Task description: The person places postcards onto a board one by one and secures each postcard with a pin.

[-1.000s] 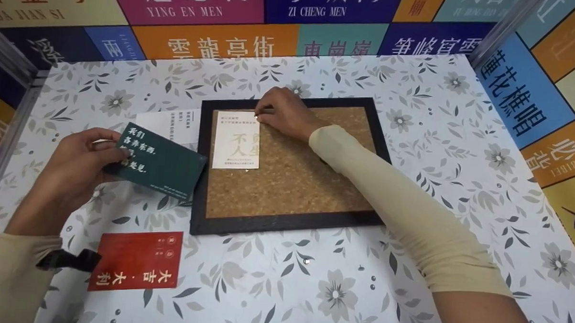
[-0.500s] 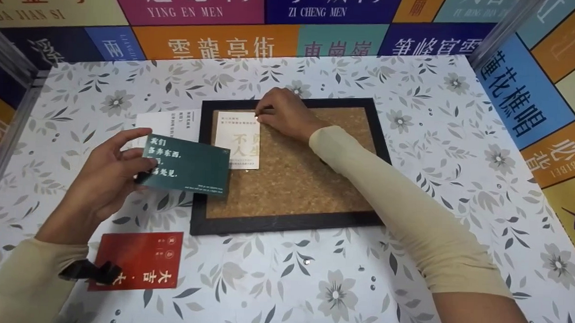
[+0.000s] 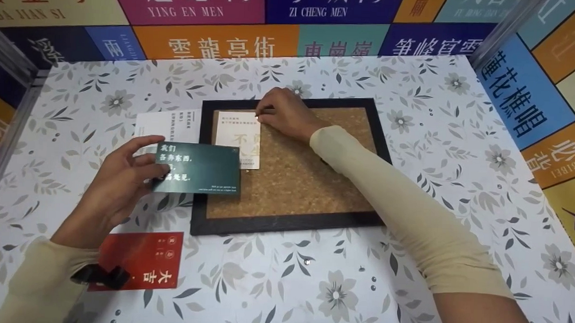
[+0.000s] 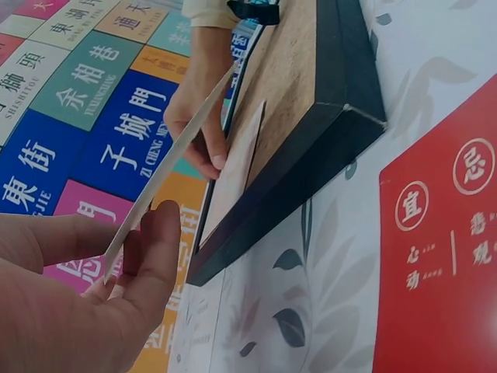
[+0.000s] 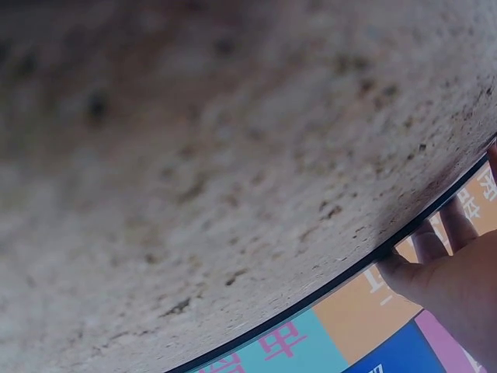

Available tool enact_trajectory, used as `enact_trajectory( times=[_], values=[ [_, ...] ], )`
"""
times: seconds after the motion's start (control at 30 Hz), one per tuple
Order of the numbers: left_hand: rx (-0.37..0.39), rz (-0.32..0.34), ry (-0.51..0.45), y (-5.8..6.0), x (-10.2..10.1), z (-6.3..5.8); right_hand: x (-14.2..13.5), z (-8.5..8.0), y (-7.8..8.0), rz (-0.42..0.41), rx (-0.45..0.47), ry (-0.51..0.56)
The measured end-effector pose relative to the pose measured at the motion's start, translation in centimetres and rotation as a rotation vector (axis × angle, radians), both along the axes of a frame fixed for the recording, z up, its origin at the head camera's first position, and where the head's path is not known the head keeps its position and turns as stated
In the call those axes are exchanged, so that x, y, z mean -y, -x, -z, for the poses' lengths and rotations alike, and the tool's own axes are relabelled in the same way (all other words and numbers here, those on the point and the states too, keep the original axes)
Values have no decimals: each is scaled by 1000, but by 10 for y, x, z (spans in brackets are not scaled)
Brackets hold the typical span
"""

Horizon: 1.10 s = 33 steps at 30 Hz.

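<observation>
My left hand (image 3: 117, 174) pinches a dark green card (image 3: 203, 170) with white lettering between thumb and fingers. The card is held over the left side of a black-framed corkboard (image 3: 301, 186) and overlaps part of a white card (image 3: 236, 126) with gold lettering that lies on the cork. In the left wrist view the green card (image 4: 167, 163) appears nearly edge-on, above the board. At the white card's upper right corner is my right hand (image 3: 287, 111), its thumb and forefinger pinching a tiny bright pushpin (image 3: 257, 116). The right wrist view shows mostly blurred cork (image 5: 194, 194).
A red card (image 3: 162, 255) lies at the front left, partly behind the left wrist strap. Another white card (image 3: 167, 124) sits beside the board's left edge. Small pins (image 3: 307, 261) lie on the floral tabletop (image 3: 273, 295). Lettered panels (image 3: 219, 47) rise behind the table.
My left hand has carried the green card rightward from beside the frame to over the board, turning it level so it covers the white card's lower left. My right hand has stayed in place.
</observation>
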<state>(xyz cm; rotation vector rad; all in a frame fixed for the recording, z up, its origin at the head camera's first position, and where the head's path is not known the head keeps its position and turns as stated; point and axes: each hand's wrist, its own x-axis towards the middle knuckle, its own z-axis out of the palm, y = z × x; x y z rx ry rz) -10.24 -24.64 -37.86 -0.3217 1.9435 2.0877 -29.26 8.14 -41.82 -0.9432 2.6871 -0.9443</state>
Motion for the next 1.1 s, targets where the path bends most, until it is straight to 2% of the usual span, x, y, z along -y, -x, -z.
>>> enact_trajectory(
  times=[0.13, 0.5, 0.8, 0.97, 1.1],
  values=[
    [4, 31, 60, -1, -8, 0, -1, 1, 1, -7, -2, 8],
    [18, 60, 51, -7, -33, 1, -1, 0, 1, -19, -8, -1],
    [6, 101, 83, -10, -54, 5, -1, 1, 2, -25, -38, -19],
    [2, 119, 152, -10, -64, 8, -2, 1, 1, -24, -54, -6],
    [-44, 132, 241, -9, -70, 11, 0, 0, 1, -30, -91, -19]
  ],
)
